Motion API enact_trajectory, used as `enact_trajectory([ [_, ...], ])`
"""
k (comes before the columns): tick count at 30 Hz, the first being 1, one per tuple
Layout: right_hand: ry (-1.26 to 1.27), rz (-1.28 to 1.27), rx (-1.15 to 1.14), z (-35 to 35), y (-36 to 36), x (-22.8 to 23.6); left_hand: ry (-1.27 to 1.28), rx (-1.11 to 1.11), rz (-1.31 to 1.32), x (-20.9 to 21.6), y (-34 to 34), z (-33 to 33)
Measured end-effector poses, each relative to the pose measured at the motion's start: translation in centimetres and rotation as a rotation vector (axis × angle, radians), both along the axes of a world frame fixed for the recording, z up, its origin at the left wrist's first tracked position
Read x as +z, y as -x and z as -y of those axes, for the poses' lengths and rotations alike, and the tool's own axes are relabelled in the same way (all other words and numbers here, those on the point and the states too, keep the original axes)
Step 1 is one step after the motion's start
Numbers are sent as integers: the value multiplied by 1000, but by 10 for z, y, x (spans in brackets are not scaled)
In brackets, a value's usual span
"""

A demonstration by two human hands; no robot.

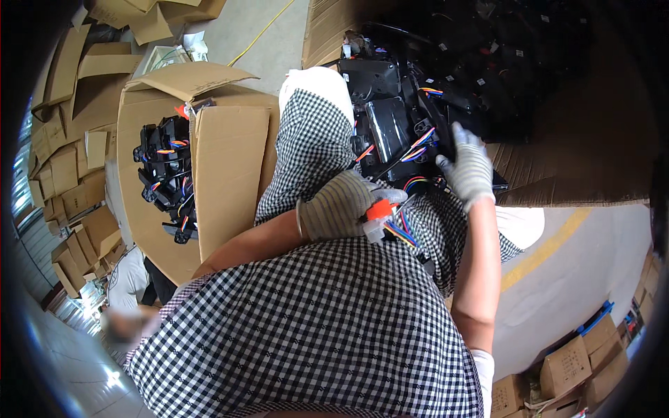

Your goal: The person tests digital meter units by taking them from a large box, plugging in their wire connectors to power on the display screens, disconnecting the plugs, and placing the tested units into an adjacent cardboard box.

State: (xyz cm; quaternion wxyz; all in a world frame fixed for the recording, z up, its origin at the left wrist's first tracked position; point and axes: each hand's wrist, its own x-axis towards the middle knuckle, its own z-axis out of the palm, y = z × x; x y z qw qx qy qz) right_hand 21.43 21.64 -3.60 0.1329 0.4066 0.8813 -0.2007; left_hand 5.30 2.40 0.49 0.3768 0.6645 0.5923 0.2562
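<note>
My left hand (337, 207), in a grey striped glove, is closed on a wire connector (378, 219), orange-red with a white end. Coloured wires (401, 235) run beside it over my checked apron. My right hand (470, 169), gloved the same way, has its fingers stretched out and thumb apart at the edge of the black plastic parts. Close ahead of both hands lies a glossy black housing (388, 129) among several black parts with multicoloured wire bundles (419, 145). Where the right fingertips meet the dark parts, contact is hard to make out.
A big open carton (557, 167) holds a heap of black parts (481, 63) in shadow. To the left, another carton (233, 160) contains wired black parts (167, 174). Flattened cardboard (87, 150) is stacked far left. A person (129, 282) sits lower left; more boxes (566, 366) stand lower right.
</note>
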Motion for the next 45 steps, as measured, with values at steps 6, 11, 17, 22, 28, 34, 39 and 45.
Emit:
enact_trajectory([
  [6,-15,-55,-170,-25,-28,-2,-168,-243,-101,17,-3,-16],
  [11,-218,-2,-307,-7,-51,36,-221,-286,-96,15,-6,-21],
  [17,226,-661,-171,39,-48,69,438,-95,446,33,3,-42],
  [22,970,-674,-60,56,-25,111,432,340,940,14,-4,-18],
  [28,917,-1185,-350,-18,-29,107,-7,216,153,14,18,7],
  [34,182,-235,96,-96,77,-23,-936,-69,-1021,29,44,45],
  [39,373,52,201,-91,109,-92,-1366,-183,-2259,3,51,60],
  [45,237,169,305,-71,59,-89,-1497,-714,-3889,-6,39,64],
])
